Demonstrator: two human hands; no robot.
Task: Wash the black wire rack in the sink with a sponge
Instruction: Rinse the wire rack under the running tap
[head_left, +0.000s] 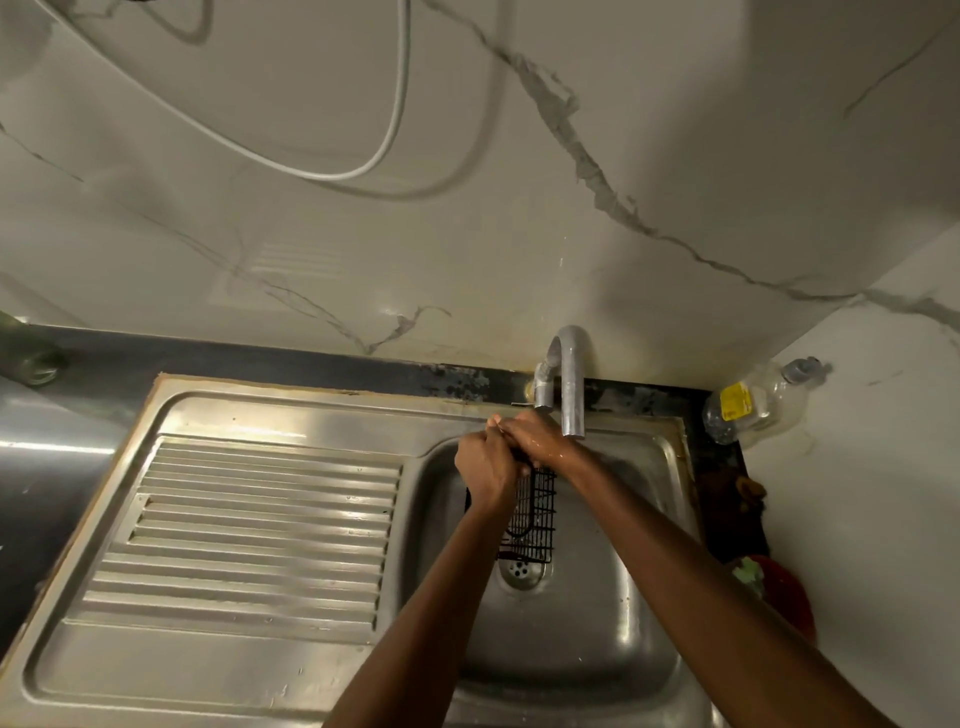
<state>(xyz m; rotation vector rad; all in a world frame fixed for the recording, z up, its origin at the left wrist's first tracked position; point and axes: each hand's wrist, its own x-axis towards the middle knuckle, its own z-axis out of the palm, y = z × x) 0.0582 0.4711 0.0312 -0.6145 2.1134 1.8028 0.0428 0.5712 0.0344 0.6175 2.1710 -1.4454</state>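
The black wire rack (532, 514) stands on end in the steel sink (597, 613), its lower end over the drain (521, 570). My left hand (485, 470) grips the rack's upper left side. My right hand (535, 439) is wet and closed over the rack's top edge, just under the tap's spout (571, 384). Both hands touch each other at the top of the rack. No sponge shows; anything inside the hands is hidden.
A ribbed steel draining board (249, 530) lies left of the basin. A clear plastic bottle with a yellow label (753, 402) lies in the back right corner. A red item (779, 592) sits on the right counter edge. A white cable (363, 166) hangs on the marble wall.
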